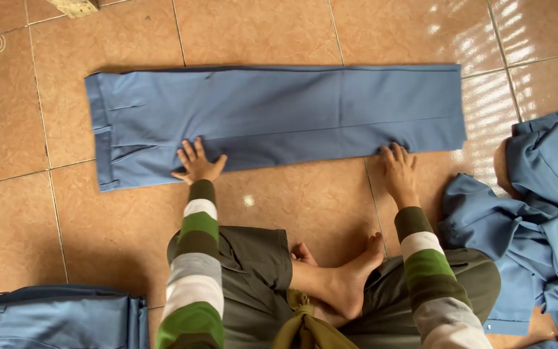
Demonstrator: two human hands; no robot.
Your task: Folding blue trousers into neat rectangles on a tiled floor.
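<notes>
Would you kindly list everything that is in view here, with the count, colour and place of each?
Trousers: one pair, blue, laid flat lengthwise on the floor, waistband at the left.
Folded garments: one stack, blue, bottom left corner.
Loose garments: one crumpled heap, blue, right edge.
Floor tiles: many, glossy reddish brown, under everything.
Pale block: one, beige, top edge, mostly cut off.
Left hand: one, fingers spread flat on the trousers' near edge by the waistband end.
Right hand: one, flat on the near edge by the hem end.
Sleeves: two, striped green, white, grey.
Bare feet: crossed, below centre.
</notes>
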